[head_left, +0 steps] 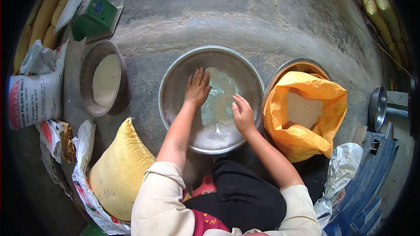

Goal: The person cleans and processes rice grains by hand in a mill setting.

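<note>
A wide metal basin (175, 118) sits on the floor in front of me, with a thin layer of pale, fine grain (224, 89) spread over its bottom. My left hand (198, 88) lies flat inside the basin at the left edge of the grain, palm down, fingers stretched out. Over the right side of the basin is my right hand (243, 112), turned on its edge with the fingers extended and slightly bent beside the grain. No object shows in either hand.
Right of the basin, an orange sack (280, 131) of tan grain stands in a metal bowl (297, 64). To the left are a grey bowl (89, 96) of whitish grain, a full yellow sack (120, 170), a green scale (97, 14) and a malt bag (41, 98).
</note>
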Demonstrator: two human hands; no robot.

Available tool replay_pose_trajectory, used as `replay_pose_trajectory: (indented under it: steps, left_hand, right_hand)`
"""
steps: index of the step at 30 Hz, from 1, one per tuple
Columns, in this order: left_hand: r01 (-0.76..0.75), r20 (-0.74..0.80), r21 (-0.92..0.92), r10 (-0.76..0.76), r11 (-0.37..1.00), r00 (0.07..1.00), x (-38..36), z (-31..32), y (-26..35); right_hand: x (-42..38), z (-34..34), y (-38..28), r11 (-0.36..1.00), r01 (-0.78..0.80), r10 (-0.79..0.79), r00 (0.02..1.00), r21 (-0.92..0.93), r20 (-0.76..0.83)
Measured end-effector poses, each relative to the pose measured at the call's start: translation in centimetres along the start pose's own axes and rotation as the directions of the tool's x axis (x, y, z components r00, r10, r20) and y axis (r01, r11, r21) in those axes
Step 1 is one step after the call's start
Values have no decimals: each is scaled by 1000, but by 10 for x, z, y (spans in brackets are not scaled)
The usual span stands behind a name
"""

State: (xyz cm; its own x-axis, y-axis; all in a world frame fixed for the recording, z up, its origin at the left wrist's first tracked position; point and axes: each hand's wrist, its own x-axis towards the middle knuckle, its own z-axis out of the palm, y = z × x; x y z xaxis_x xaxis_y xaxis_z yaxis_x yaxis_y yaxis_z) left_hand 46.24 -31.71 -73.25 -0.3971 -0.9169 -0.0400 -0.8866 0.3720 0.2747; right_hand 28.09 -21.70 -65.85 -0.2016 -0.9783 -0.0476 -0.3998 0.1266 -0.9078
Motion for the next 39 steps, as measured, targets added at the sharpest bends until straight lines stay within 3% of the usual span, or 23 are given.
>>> replay_pose_trajectory:
  steps: [7, 10, 12, 13, 15, 19, 21, 22, 23, 24, 25, 27, 28, 30, 33, 34, 35, 36, 37, 38, 39]
  left_hand:
    - [-54, 18, 17, 53, 998, 998, 21, 16, -7]
    - [-64, 33, -160, 70, 985, 997, 25, 27, 7]
    - [-291, 86, -362, 343, 885, 935, 22, 32, 19]
    - [-289, 87, -366, 342, 884, 936, 16, 32, 25]
    - [-390, 138, -513, 522, 765, 842, -2, 31, 37]
    - [-370, 168, -571, 545, 733, 821, -35, 14, 30]
    - [-336, 56, -333, 374, 881, 926, -43, 1, 20]
    - [-336, 60, -330, 375, 882, 925, -45, -1, 17]
    - [-59, 47, -208, 70, 976, 996, -47, -3, 14]
    - [235, -6, -92, -237, 968, 972, -49, -4, 12]
    - [232, -3, -86, -233, 969, 973, -53, 3, 9]
    - [391, -101, -33, -392, 920, 914, -63, 21, 7]
    - [400, -44, -69, -403, 914, 914, -66, 28, 16]
    - [350, -12, -150, -356, 924, 934, -71, 34, 42]
    - [264, 35, -438, -277, 859, 960, -79, 53, 75]
    - [221, -21, -535, -274, 816, 961, -82, 66, 80]
    - [215, -14, -532, -263, 819, 965, -80, 66, 85]
    - [247, 3, -680, -334, 690, 943, -79, 67, 90]
    - [265, 35, -803, -402, 534, 915, -77, 67, 95]
    - [269, 80, -895, -465, 356, 882, -76, 65, 100]
    - [257, 138, -952, -517, 165, 845, -75, 62, 104]
  right_hand:
    - [7, 12, 35, 989, -107, 106, 994, -102, -15]
    - [6, 9, 44, 980, -184, 182, 983, -81, -31]
    - [6, 9, 44, 980, -188, 185, 982, -71, -48]
    - [6, 9, 43, 979, -190, 187, 981, -75, -47]
    - [7, 7, 39, 983, -181, 180, 983, -32, -29]
    - [12, 4, 37, 979, -203, 202, 978, -4, -56]
    - [17, 6, 40, 983, -182, 181, 981, -11, -69]
    - [20, 6, 42, 983, -184, 183, 981, -6, -69]
    - [24, 6, 42, 993, -98, 97, 995, -69, -21]
    - [28, 6, 42, 992, -10, 14, 999, -128, 33]
    - [31, 9, 44, 992, -14, 18, 999, -122, 29]
    - [36, 14, 50, 963, -21, 76, 978, -268, 194]
    - [37, 15, 52, 964, -25, 77, 979, -265, 190]
    - [35, 20, 55, 796, 203, 119, 872, -571, 475]
    - [25, 32, 63, 840, 194, 93, 869, -507, 486]
    - [22, 35, 66, 844, 180, 98, 874, -506, 475]
    - [18, 38, 69, 918, 130, 75, 871, -374, 486]
    - [13, 42, 72, 969, 78, 49, 868, -234, 494]
    - [8, 50, 73, 969, 71, 55, 871, -235, 488]
    - [1, 61, 75, 996, -93, 81, 883, 3, 463]
    - [-5, 69, 75, 939, -241, 113, 889, 244, 444]
